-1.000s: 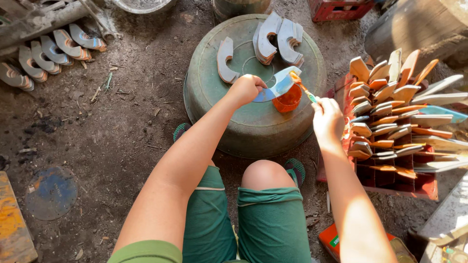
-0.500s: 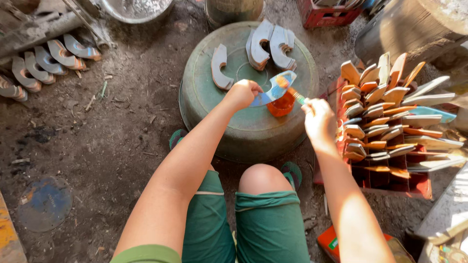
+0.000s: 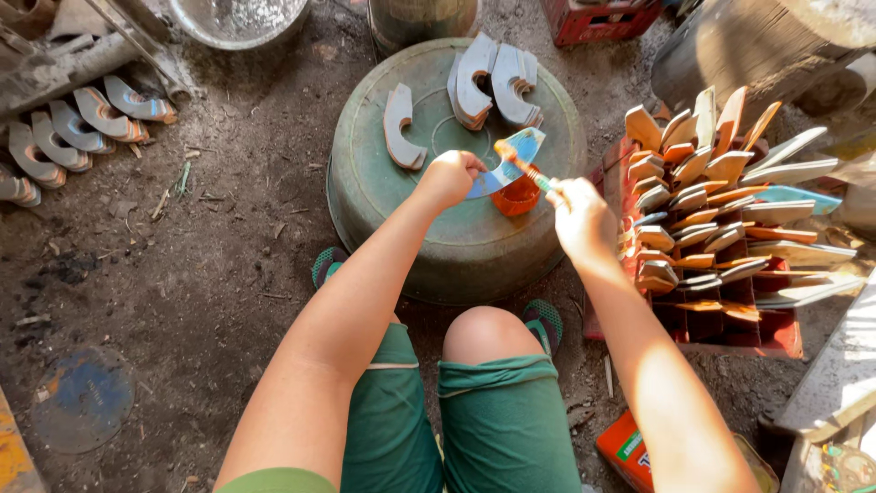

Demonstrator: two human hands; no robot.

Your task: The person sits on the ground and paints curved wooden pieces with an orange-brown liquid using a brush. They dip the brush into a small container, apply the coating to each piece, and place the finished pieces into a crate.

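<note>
Far left of the upturned green basin (image 3: 383, 192), a row of curved grey and orange wooden pieces (image 3: 78, 123) lies on the dirt floor (image 3: 210, 265). A flat blue disc (image 3: 82, 397) rests on the ground down to the basin's lower left. A metal bowl (image 3: 233, 16) sits off the basin's upper left.

On the basin itself, 1 curved grey piece (image 3: 401, 126) lies alone at its left side, and a small leaning stack of similar pieces (image 3: 493, 82) stands at its far edge.

Now the left hand (image 3: 449, 177), over the basin's middle, closed tight around the end of a blue-painted wooden piece (image 3: 511, 157), holding it up at a slant. Just beneath that piece sits a small orange paint cup (image 3: 516, 195) on the basin.

The right hand (image 3: 580, 217), at the basin's right edge, is pinched narrow around a thin brush (image 3: 525, 166), its orange tip touching the blue piece.

Right of the basin, a red crate (image 3: 730, 310) is packed with upright orange and blue painted pieces (image 3: 707, 205). Below the basin, green shorts (image 3: 456, 420) and a bare knee (image 3: 488, 333).
</note>
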